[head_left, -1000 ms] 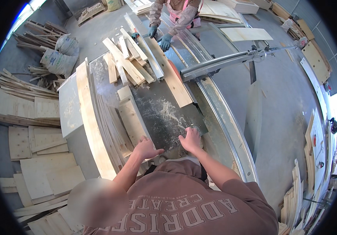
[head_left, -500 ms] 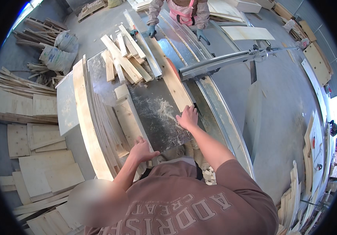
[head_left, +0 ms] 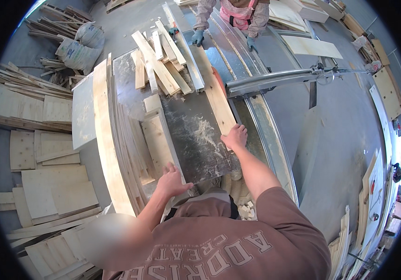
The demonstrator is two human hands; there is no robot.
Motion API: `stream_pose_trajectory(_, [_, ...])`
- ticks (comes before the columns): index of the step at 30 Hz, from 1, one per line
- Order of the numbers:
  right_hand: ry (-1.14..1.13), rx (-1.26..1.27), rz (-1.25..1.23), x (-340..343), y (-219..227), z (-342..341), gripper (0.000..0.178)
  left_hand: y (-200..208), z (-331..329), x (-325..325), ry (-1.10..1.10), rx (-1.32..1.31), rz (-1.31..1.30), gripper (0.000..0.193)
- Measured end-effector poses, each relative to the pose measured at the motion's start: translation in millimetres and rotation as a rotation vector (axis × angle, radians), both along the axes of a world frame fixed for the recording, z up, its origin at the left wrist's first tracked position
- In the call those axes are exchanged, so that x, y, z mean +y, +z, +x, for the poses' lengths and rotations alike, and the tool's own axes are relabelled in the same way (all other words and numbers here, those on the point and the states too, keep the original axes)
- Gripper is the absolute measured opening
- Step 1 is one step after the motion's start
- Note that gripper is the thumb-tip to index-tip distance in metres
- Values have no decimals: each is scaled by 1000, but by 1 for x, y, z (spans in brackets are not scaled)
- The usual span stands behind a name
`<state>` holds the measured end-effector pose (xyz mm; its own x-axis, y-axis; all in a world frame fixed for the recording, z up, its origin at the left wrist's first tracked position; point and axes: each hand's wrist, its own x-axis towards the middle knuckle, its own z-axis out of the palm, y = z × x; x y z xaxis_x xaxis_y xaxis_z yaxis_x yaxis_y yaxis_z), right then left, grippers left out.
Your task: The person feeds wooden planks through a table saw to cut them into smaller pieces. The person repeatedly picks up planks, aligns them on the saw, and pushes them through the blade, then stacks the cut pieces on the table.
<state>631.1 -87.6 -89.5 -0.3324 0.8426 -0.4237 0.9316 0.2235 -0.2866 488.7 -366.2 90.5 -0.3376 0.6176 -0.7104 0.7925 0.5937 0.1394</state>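
Note:
My right hand [head_left: 235,136] is closed on the near end of a long pale plank [head_left: 214,95], which lies lengthwise on the metal saw table [head_left: 191,158]. My left hand [head_left: 174,181] has its fingers apart and is empty. It hovers by, or rests against, the near end of a narrow pale board [head_left: 159,137]; contact cannot be told. At the plank's far end is a co-worker's gloved hand [head_left: 197,37]. An orange part [head_left: 219,80] sits close along the plank's right side, and a metal fence [head_left: 184,51] runs on its left.
Stacked long boards [head_left: 109,135] line the table's left side. Loose offcuts [head_left: 160,63] are piled at its far left. A metal rail [head_left: 275,79] crosses on the right. Small wood blocks [head_left: 247,211] lie below by my body. Sheets [head_left: 60,191] cover the left floor.
My view has shifted, moving the scene rightward in the picture. My right hand has gone from the plank's end to a fuller grip round it. My left hand stays near the narrow board.

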Motion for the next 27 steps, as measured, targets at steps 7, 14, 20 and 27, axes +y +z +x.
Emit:
stream_pose_trajectory(7, [35, -25, -68, -23, 8, 47, 92, 9, 0, 7, 11, -21, -32, 119])
stream_pose_trajectory(14, [36, -38, -24, -65, 25, 99, 93, 8, -1, 9, -11, -3, -67, 124])
stream_pose_trajectory(20, [37, -36, 2, -81, 34, 117, 93, 5, -3, 7, -49, 16, -37, 119])
stream_pose_trajectory(27, [71, -56, -5, -97, 37, 137, 92, 5, -6, 8, -46, -4, -59, 118])
